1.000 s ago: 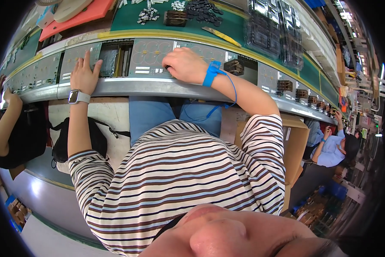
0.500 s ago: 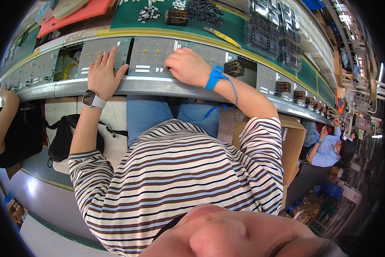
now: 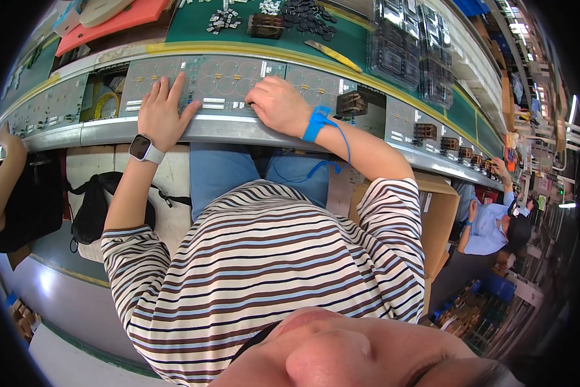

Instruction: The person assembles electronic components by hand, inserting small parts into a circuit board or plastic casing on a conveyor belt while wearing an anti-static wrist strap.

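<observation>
My left hand (image 3: 163,116) lies flat with fingers spread on a grey-green circuit board (image 3: 149,68) printed with large circles. It holds nothing. Curled over the front part of the neighbouring board (image 3: 225,76) is my right hand (image 3: 280,105), its fingers drawn together and pointing left. Whatever may be between those fingertips is hidden. A blue wrist strap (image 3: 317,122) with a coiled cord circles my right wrist, and a watch (image 3: 140,148) sits on my left. Right of my right hand, a dark, copper-toned block-shaped component (image 3: 352,103) stands at the end of another board (image 3: 312,80).
The boards lie along a metal rail (image 3: 238,129). Behind them a green bench holds a yellow-handled cutter (image 3: 334,55), black disc parts (image 3: 309,19), white parts (image 3: 224,21) and clear plastic trays (image 3: 403,48). Co-workers sit at left and right; a cardboard box (image 3: 441,216) stands beside me.
My left hand and the board under it have shifted slightly right, closing the dark gap between boards. My right hand has come slightly nearer. The right-hand co-worker's arm has moved.
</observation>
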The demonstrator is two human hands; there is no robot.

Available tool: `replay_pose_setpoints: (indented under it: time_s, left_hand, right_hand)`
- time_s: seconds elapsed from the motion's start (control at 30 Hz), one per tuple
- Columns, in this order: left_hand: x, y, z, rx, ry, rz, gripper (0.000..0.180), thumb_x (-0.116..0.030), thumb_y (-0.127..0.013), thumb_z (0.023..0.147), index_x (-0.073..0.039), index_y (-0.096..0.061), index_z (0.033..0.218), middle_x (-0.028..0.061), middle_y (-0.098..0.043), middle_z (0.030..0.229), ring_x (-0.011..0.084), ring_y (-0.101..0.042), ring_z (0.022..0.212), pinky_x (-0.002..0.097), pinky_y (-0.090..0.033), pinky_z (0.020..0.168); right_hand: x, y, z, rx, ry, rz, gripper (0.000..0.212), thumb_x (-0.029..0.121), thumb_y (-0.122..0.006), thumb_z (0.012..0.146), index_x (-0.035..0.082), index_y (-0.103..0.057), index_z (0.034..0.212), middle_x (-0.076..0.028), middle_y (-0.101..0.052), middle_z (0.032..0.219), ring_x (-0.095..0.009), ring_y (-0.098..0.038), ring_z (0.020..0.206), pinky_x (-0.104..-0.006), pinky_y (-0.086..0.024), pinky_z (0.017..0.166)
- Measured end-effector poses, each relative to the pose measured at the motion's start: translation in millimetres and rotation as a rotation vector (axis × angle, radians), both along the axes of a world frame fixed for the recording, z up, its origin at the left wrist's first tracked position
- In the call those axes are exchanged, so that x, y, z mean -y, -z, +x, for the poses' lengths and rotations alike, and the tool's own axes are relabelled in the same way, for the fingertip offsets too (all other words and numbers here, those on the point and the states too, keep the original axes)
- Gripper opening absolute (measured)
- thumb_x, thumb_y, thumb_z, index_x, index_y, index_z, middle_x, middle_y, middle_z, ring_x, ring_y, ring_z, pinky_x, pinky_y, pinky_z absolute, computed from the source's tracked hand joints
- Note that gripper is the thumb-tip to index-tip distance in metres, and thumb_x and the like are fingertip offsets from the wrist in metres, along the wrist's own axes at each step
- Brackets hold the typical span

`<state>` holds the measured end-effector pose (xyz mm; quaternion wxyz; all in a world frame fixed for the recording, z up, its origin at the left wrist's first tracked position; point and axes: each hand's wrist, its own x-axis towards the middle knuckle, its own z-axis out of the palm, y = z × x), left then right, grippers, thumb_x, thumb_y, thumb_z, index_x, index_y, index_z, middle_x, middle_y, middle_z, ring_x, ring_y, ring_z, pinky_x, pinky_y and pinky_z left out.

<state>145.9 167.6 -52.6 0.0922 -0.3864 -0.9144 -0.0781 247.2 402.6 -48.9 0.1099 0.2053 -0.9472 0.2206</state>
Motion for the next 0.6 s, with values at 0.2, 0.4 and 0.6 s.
replay_pose_setpoints:
  time_s: [0.2, 0.4, 0.6]
  left_hand:
    - [2, 4, 0, 0.009, 0.007, 0.011, 0.059, -0.046, -0.048, 0.083, -0.008, -0.040, 0.127, 0.0254, -0.046, 0.119, 0.0380, -0.044, 0.112, 0.0430, -0.038, 0.091]
    - [-4, 4, 5, 0.016, 0.044, 0.021, 0.060, -0.046, -0.049, 0.083, -0.008, -0.039, 0.128, 0.0260, -0.045, 0.120, 0.0384, -0.044, 0.112, 0.0431, -0.037, 0.092]
    - [-16, 0, 16, 0.039, 0.111, 0.015, 0.059, -0.045, -0.049, 0.083, -0.008, -0.040, 0.127, 0.0266, -0.045, 0.120, 0.0378, -0.044, 0.112, 0.0418, -0.037, 0.092]
  right_hand:
    - [1, -11, 1, -0.031, -0.057, 0.145, 0.013, 0.013, -0.055, 0.075, 0.008, -0.062, 0.084, -0.008, -0.056, 0.074, -0.026, -0.053, 0.076, -0.0355, -0.044, 0.071]
    - [-99, -42, -56, 0.092, 0.442, 0.190, 0.019, 0.017, -0.054, 0.078, 0.010, -0.063, 0.094, -0.012, -0.061, 0.084, -0.030, -0.057, 0.088, -0.0375, -0.047, 0.075]
    - [-166, -3, -83, 0.183, 0.569, 0.499, 0.028, 0.019, -0.054, 0.078, 0.010, -0.057, 0.105, -0.017, -0.058, 0.095, -0.034, -0.056, 0.091, -0.0421, -0.046, 0.079]
